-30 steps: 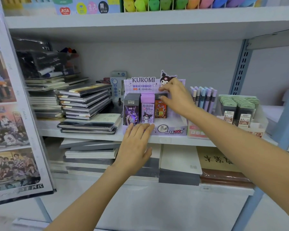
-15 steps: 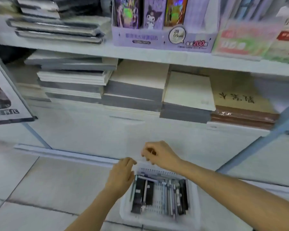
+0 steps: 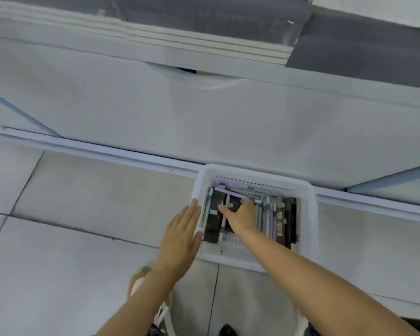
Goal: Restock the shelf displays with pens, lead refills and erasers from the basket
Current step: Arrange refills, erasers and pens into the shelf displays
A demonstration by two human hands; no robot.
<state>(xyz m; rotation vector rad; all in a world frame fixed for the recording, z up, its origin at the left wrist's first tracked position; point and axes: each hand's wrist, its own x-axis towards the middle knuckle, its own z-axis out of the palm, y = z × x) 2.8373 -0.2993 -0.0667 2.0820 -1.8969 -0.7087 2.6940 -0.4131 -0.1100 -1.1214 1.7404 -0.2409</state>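
Both your hands have come down to the basket, and your view has tipped so far that the shelf displays are out of frame. Left hand (image 3: 182, 235): fingers straight, flat against the left rim of the white basket (image 3: 309, 214), lower centre-right on the floor. Right hand (image 3: 241, 215): inside the basket, over the dark packets (image 3: 214, 220), beside the pens (image 3: 270, 215); you cannot tell whether it grips anything. Judged stage: picking the next item to shelve.

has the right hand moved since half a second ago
Yes. The right hand went from the white plastic basket's far rim down into it, towards its left side.
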